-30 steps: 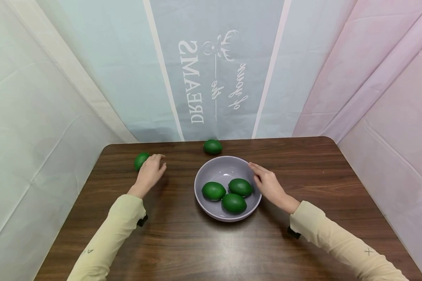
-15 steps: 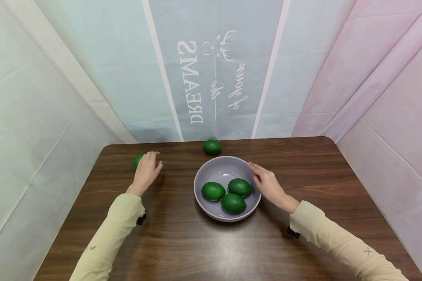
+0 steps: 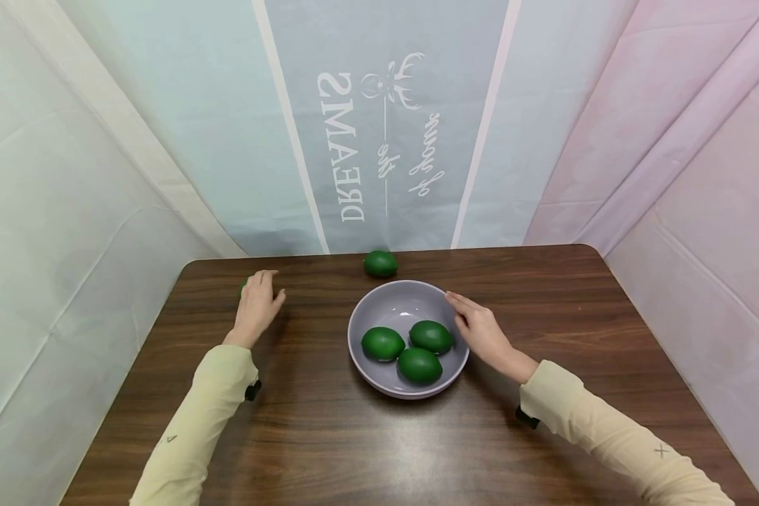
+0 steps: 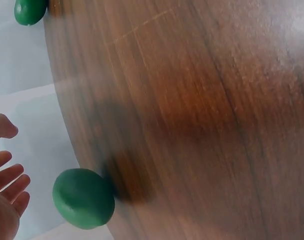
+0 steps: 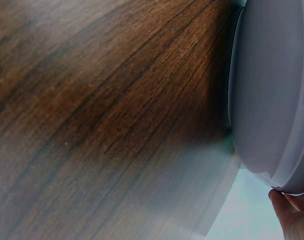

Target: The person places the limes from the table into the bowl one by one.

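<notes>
Bowl [image 3: 407,302] holds 3 grn limes [image 3: 420,366], 2 others [image 3: 381,264] on tbl [image 3: 329,450].

The brown wooden surface [image 3: 316,344] is free between the left grip [image 3: 256,307] and the round lilac bowl [image 3: 405,299]; an oval green fruit [image 3: 380,264] obstructs behind.

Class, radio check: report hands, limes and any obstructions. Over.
Left hand beside lime, not gripping. Right hand touching grey bowl. Three limes inside, two limes outside. No obstruction visible.

Bright, even light here, glare pooling on the table [image 3: 411,450], a glint inside the bowl [image 3: 382,309], both wrist views hazy and soft!
</notes>
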A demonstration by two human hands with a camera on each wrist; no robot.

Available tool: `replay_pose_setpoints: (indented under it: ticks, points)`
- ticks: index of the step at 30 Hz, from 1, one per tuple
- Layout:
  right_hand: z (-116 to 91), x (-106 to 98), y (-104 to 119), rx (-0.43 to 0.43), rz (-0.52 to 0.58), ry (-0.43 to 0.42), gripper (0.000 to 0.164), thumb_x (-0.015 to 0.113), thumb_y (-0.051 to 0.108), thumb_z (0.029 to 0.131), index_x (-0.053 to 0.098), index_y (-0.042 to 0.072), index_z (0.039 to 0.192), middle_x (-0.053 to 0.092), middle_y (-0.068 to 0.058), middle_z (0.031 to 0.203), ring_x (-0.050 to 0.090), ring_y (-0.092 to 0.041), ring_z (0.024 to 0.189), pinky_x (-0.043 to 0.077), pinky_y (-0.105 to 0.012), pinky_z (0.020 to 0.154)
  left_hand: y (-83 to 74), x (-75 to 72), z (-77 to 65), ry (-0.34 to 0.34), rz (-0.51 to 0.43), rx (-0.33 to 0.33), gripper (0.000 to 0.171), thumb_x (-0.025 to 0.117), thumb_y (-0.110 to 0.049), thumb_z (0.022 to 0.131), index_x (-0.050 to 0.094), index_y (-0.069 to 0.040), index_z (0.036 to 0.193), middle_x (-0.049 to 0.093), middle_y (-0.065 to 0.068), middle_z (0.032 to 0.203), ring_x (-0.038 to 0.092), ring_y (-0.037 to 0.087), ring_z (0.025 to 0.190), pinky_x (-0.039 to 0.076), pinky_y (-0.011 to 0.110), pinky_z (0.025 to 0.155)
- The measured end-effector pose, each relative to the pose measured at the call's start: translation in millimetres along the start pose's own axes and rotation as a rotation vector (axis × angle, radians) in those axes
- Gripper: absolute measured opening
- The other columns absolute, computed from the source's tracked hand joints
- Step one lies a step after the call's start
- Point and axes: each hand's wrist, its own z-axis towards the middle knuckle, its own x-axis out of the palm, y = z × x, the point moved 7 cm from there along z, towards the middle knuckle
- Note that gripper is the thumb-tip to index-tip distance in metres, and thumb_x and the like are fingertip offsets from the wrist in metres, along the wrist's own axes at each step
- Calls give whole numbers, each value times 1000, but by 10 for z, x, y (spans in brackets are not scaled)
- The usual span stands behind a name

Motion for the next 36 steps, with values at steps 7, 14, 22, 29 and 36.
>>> replay_pose_setpoints:
  ticks: [7,14,22,29,36]
  points:
    - [-3,3,0,4,2,3,40,52,-5,86,53,-1,126,51,-17,129,30,-5,47,33,-22,46,71,-22,31,-16,-24,-40,42,58,-10,87,44,9,123,41,27,124,34,43,117,31,55,95]
    - [1,8,4,8,8,0,40,52,-5,86,53,-1,126,51,-16,129,31,-5,49,34,-22,47,183,-22,65,5,-67,-113,44,57,-11,88,42,9,125,39,28,125,32,43,118,29,56,96]
    - [2,11,-3,8,7,5,41,52,-6,86,52,-1,127,50,-17,129,34,-7,51,35,-22,47,239,-29,72,36,-79,-165,48,57,-12,88,39,12,126,39,30,121,31,45,117,34,55,93]
    - [1,10,-9,13,5,7,41,52,-6,86,52,0,127,50,-16,130,34,-8,50,35,-22,47,325,25,68,76,-112,-239,55,57,-14,88,34,11,131,33,29,127,29,44,117,37,53,90]
    - [-2,8,-5,13,1,4,41,52,-5,86,52,0,127,51,-16,129,42,-11,57,37,-23,50,403,75,48,93,-126,-277,59,58,-14,88,30,11,133,29,30,132,24,44,122,36,55,92]
